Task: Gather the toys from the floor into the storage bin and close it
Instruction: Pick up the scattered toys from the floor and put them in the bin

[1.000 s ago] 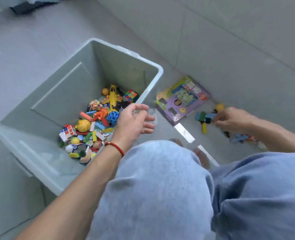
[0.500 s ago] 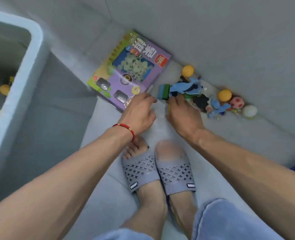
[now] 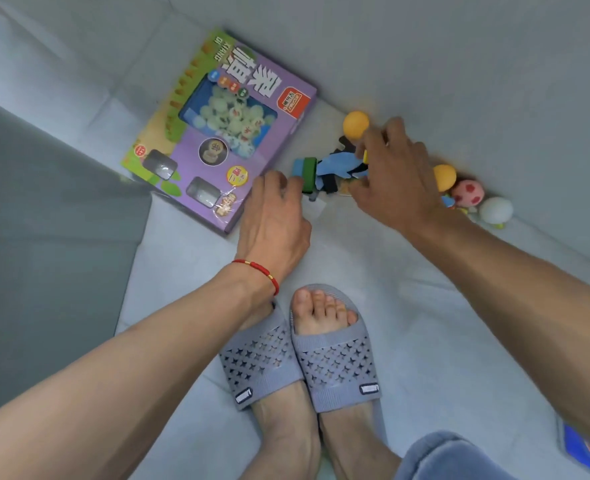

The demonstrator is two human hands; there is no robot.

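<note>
I am mid-gather: right of the box (image 3: 217, 129), my left hand (image 3: 274, 220) curls at the green block (image 3: 309, 174) and my right hand (image 3: 395, 178) pinches something yellow over the toys (image 3: 338, 171); next, lifting them binward.

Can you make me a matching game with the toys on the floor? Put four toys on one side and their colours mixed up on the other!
Toys:
1. game box
2. ball by the wall
3. spotty ball
4. ball farthest right

Colours:
A. white
B. purple
C. pink with red spots
D. orange

Right pairs: 1-B, 2-D, 3-C, 4-A
</note>
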